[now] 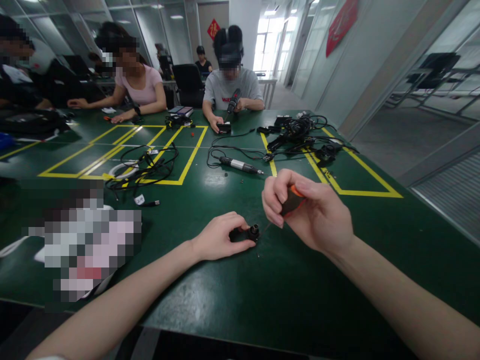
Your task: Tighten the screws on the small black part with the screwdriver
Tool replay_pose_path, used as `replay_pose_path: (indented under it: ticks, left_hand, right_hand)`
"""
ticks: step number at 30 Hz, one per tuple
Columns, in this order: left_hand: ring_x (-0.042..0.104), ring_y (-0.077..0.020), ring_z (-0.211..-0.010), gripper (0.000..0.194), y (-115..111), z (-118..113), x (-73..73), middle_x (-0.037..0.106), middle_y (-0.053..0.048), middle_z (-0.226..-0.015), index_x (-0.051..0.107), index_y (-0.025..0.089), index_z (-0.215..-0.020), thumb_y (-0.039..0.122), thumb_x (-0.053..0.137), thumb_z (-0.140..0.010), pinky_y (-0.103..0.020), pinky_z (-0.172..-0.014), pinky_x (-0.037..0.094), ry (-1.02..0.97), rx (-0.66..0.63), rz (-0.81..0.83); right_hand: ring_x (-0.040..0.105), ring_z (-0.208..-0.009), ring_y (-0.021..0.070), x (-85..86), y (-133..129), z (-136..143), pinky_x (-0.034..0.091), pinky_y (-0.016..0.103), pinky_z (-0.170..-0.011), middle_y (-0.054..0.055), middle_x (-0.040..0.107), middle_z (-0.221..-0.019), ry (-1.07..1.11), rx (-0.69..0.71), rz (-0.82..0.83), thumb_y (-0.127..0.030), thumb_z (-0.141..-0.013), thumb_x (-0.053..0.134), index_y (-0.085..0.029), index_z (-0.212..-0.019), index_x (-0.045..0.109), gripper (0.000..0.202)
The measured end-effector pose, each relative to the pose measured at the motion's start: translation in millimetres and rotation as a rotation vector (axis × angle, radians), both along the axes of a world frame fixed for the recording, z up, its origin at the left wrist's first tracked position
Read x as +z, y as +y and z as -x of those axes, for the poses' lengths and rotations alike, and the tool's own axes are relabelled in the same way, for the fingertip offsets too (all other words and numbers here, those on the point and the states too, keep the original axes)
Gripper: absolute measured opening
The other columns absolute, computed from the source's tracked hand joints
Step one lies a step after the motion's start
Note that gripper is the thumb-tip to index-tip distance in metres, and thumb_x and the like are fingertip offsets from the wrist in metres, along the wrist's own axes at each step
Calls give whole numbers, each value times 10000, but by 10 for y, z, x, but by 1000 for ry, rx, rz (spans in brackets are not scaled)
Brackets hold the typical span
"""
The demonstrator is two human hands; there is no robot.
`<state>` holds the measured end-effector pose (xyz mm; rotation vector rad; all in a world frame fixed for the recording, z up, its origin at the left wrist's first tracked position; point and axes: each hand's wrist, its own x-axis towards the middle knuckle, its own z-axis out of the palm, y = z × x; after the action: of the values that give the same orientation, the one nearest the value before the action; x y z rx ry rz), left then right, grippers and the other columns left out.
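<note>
My left hand (225, 236) pinches a small black cylindrical part with a metal-rimmed opening (254, 231) between thumb and fingers, low over the green table. In my right hand (311, 210) is a screwdriver (292, 201) with a black and orange handle. Its thin shaft slants down to the left, and the tip is close to the side of the black part; whether they touch I cannot tell. A tiny bit of something (258, 256) lies on the table just below the part.
Beyond my hands lies a corded electric screwdriver (240, 164). Cables (150, 165) are coiled at left; a bigger cable heap (296, 132) sits at right. Yellow tape (195, 155) marks the green table (210, 310). Across it, a person (232, 85) holds a power tool. A blurred-out object (90, 245) lies left.
</note>
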<state>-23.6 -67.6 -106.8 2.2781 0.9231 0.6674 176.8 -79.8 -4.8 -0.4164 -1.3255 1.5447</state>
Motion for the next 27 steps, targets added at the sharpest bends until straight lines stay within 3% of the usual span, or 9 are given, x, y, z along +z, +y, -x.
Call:
replay_pose_path:
  ticks: [5,8,13,17,19,22,27]
  left_hand:
    - [617,-168,-831,238,1,0,5,671,-20,-899,606,204,-881,398,744,-898,-281,-758,470,1,-6,3]
    - [620,-172,-841,243,-1,2,16,676,-28,-912,608,204,-883,410,737,-899,-288,-768,476,13,-3,20]
    - [615,-174,-838,243,-3,2,32,670,-25,-906,598,204,-871,401,737,-897,-289,-758,470,4,-9,27]
    - [608,-165,-815,239,2,0,21,664,-18,-894,598,202,-871,390,743,-897,-281,-743,462,-6,-13,16]
    - [613,-165,-820,239,4,1,13,667,-19,-899,600,201,-877,389,747,-897,-279,-745,465,-4,-16,15]
    - [619,-166,-829,242,3,2,10,674,-19,-904,603,201,-882,392,752,-895,-278,-751,469,5,-14,16]
    - [618,-164,-829,244,-4,0,23,671,-21,-905,605,201,-885,400,743,-903,-277,-746,474,12,-7,14]
  right_hand:
    - [279,-443,101,-18,16,-12,260,248,-450,-58,348,-523,8,13,14,-411,-989,563,-204,-648,504,403]
    - [182,-429,92,-51,-4,-26,205,243,-445,-82,277,-508,53,20,30,-449,-968,548,-216,-683,498,371]
    - [222,-443,95,-60,-20,-39,229,236,-461,-80,391,-566,80,25,21,-441,-904,592,-233,-824,496,242]
    - [350,-464,102,-36,9,-21,276,257,-466,-25,513,-667,40,10,-11,-413,-922,589,-211,-770,530,260]
    - [370,-478,114,-26,15,-13,295,270,-478,-21,477,-626,28,15,-29,-413,-945,571,-202,-706,542,320]
    - [288,-464,115,-24,4,-16,257,269,-470,-40,376,-540,32,66,-23,-430,-969,535,-206,-657,527,384]
    - [204,-445,102,-39,-27,-37,242,255,-479,-81,330,-515,73,94,-3,-453,-934,557,-224,-761,506,292]
